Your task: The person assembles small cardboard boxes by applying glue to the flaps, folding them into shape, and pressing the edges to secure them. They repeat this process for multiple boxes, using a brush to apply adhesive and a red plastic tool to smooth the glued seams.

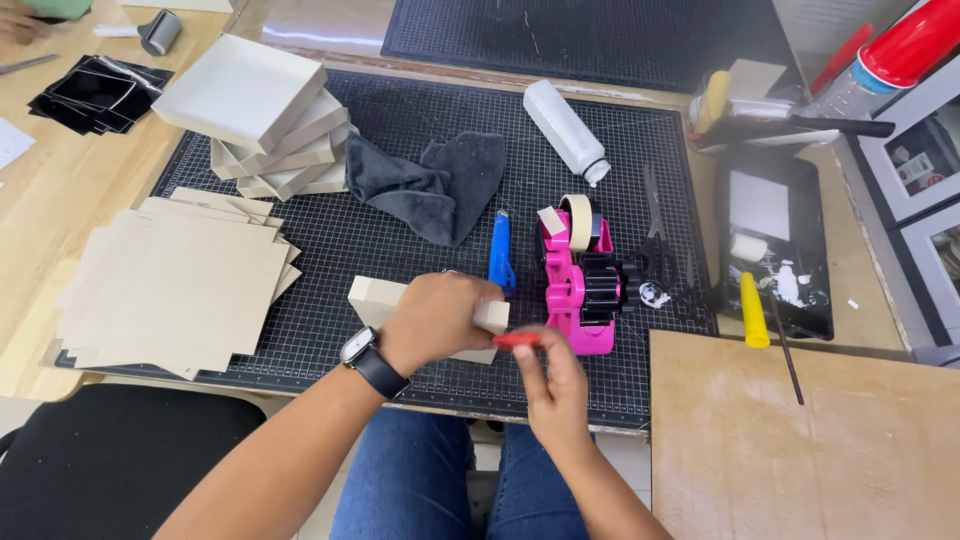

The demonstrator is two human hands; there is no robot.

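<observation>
Cardboard box (375,297) clamped under left hand (437,320), right hand (548,385) fingers pinching red tool (518,340) at its corner; finished boxes (262,120) stacked, flat sheets (175,285) still unformed.

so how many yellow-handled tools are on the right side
2: one yellow-handled brush lies at the top right by the red can; one yellow handle rests on the black tray. Others may be hidden.

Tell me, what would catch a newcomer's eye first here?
Probably the bright pink tape dispenser at the middle of the black cutting mat. Just before it, the left hand grips a pale box while the right hand pinches a small red tool against it.
</observation>
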